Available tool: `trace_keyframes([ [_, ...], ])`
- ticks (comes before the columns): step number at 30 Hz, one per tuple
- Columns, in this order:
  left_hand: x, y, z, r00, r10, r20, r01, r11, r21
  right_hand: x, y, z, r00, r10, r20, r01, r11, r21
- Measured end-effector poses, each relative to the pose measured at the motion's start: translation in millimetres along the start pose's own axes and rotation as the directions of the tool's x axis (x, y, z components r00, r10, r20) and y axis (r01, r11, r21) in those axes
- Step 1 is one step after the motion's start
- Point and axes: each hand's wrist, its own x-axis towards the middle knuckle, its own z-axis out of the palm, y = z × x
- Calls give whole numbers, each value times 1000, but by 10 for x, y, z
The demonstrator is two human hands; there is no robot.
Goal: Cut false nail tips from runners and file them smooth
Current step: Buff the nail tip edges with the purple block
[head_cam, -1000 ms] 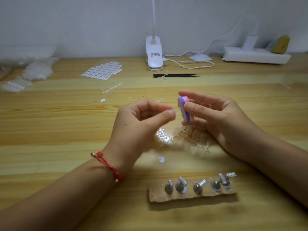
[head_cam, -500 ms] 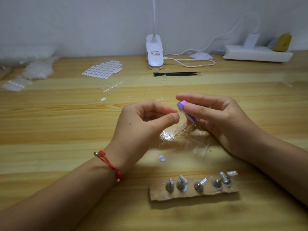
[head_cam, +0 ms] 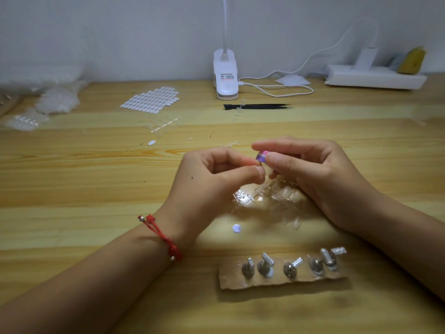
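My right hand (head_cam: pixel 313 169) pinches the purple file block (head_cam: pixel 262 156) against what is probably a clear nail tip, too small to see, nipped in my left hand (head_cam: pixel 212 174) fingers, while a heap of runners (head_cam: pixel 272 200) on the counter (head_cam: pixel 96 189) below looks mostly uncut.

1. We see a small purple-and-pink file block (head_cam: pixel 262 157), pinched in the right hand (head_cam: pixel 317 174), raised beyond the cardboard strip (head_cam: pixel 284 282).
2. We see clear runners with nail tips (head_cam: pixel 272 198) heaped flat just beyond that strip.

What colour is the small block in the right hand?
The small rectangular block is purple and pink; head view.
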Motion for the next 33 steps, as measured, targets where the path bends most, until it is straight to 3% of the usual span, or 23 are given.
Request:
trace_keyframes([
  [5,46,-17,-62,994,-19,-108,13,999,-49,-18,-2,-23,998,-44,-40,44,999,-8],
  [12,36,-9,-39,994,-10,-106,8,1000,-21,-27,-25,41,981,-136,-138,142,989,30],
  [16,14,-6,-27,997,13,-76,-12,1000,19,-55,-47,107,970,-223,-95,209,968,-141],
  [20,34,-19,-68,993,-9,-114,3,999,-51,-51,-61,67,965,-242,-102,226,963,-146],
  [25,19,-14,-13,997,22,-74,-21,1000,11,-38,-35,129,936,-336,-107,311,930,-194],
  [33,10,-9,-29,991,43,-126,-50,997,-55,-56,-66,74,937,-330,-111,303,930,-209],
])
